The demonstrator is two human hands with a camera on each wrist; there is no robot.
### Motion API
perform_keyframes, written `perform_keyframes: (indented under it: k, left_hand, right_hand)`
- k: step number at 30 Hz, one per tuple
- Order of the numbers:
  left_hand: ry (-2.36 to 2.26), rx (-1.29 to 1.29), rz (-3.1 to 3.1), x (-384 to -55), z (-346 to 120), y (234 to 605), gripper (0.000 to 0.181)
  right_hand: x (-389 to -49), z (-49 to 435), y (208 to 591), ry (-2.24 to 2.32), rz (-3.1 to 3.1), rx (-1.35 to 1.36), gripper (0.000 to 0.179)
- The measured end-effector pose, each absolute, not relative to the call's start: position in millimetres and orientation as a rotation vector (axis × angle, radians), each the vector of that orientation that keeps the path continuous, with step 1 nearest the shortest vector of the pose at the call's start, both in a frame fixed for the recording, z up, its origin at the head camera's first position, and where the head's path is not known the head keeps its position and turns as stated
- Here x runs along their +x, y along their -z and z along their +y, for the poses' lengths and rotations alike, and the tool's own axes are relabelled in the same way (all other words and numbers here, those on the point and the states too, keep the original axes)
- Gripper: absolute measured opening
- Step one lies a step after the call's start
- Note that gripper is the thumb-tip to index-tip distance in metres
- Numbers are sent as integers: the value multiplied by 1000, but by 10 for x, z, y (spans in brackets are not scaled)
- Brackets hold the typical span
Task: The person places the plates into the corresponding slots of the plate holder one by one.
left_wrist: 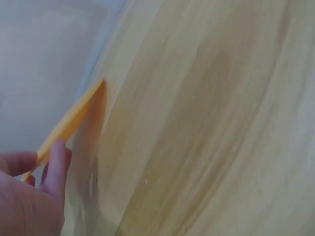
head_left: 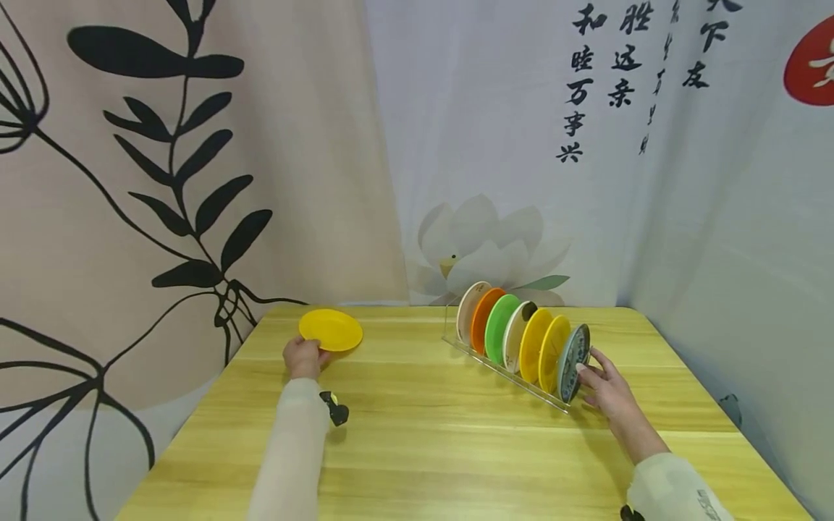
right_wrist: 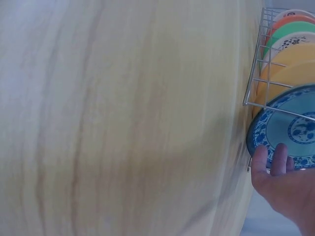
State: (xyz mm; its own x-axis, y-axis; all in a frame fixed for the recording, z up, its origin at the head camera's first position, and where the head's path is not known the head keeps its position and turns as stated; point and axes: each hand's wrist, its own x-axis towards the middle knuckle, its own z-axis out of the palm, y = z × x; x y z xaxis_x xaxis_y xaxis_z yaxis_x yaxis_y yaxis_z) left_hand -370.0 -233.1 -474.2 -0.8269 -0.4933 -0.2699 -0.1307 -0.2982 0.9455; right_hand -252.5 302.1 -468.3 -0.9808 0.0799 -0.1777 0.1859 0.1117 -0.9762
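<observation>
My left hand (head_left: 305,357) pinches a plain yellow plate (head_left: 332,329) by its near rim at the table's far left. In the left wrist view this plate (left_wrist: 69,123) appears edge-on, tilted over the wood, the thumb on one side and fingers on the other. At the right, a blue patterned plate (head_left: 573,362) stands on edge at the near end of a wire dish rack (head_left: 504,373). My right hand (head_left: 609,391) holds it at the rim, thumb on the near edge, fingers spread along the right side. The right wrist view shows the blue floral face (right_wrist: 290,128) behind the fingertips.
Several plates stand upright in the rack beyond the blue one, among them an orange plate (head_left: 485,318), a green plate (head_left: 500,329) and white patterned ones. Two yellow plates (head_left: 554,347) stand beside the blue one. Curtains (head_left: 313,145) hang behind the wooden table (head_left: 417,449).
</observation>
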Motion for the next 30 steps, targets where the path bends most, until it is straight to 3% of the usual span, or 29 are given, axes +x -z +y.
perform_keyframes:
  k: [30]
  left_hand:
    - [2325, 336, -1836, -3732, -2050, 4292, 63]
  right_hand:
    - [-2519, 3016, 4677, 2040, 2257, 261, 77]
